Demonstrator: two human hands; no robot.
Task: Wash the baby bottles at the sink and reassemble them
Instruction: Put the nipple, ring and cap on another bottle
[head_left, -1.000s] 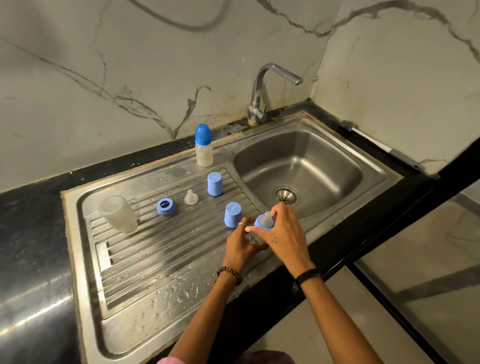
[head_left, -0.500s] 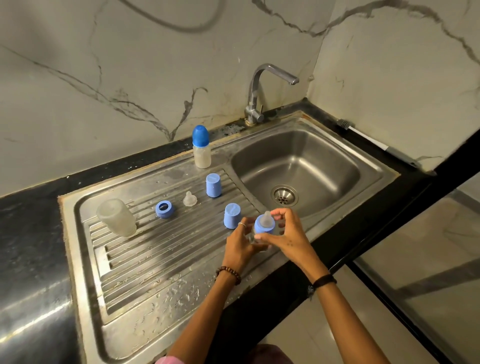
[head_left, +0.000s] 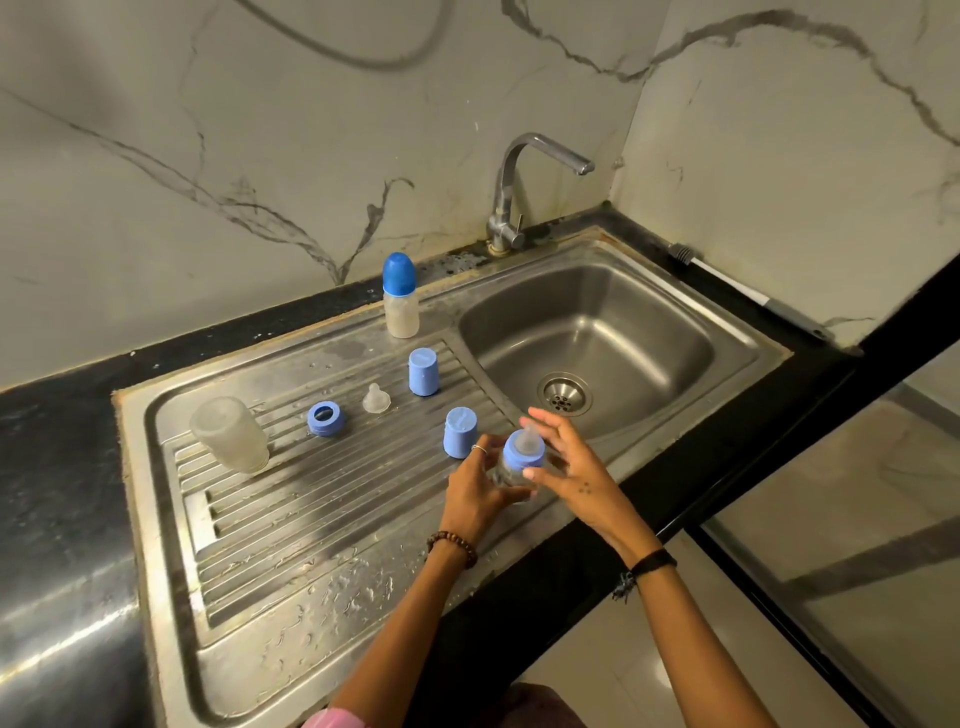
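My left hand (head_left: 475, 491) grips the clear body of a small baby bottle (head_left: 511, 475) over the drainboard's front right. Its blue collar (head_left: 523, 452) with a clear teat is on top. My right hand (head_left: 569, 462) is at the collar, thumb touching its rim and fingers spread loosely above it. On the ribbed drainboard (head_left: 291, 514) lie a blue ring (head_left: 324, 419), a loose teat (head_left: 376, 399), two blue caps (head_left: 423, 371) (head_left: 459, 432) and an upturned clear bottle body (head_left: 231, 434). An assembled bottle with a blue cap (head_left: 400, 296) stands at the back.
The steel sink basin (head_left: 639, 332) with its drain lies to the right, the tap (head_left: 519, 189) behind it. A bottle brush (head_left: 748, 293) rests on the black counter by the right wall. Water drops cover the drainboard's front.
My right hand has loosened from over the collar: its fingers have opened and drawn back to the right, leaving the teat and blue collar visible. The left hand still holds the bottle.
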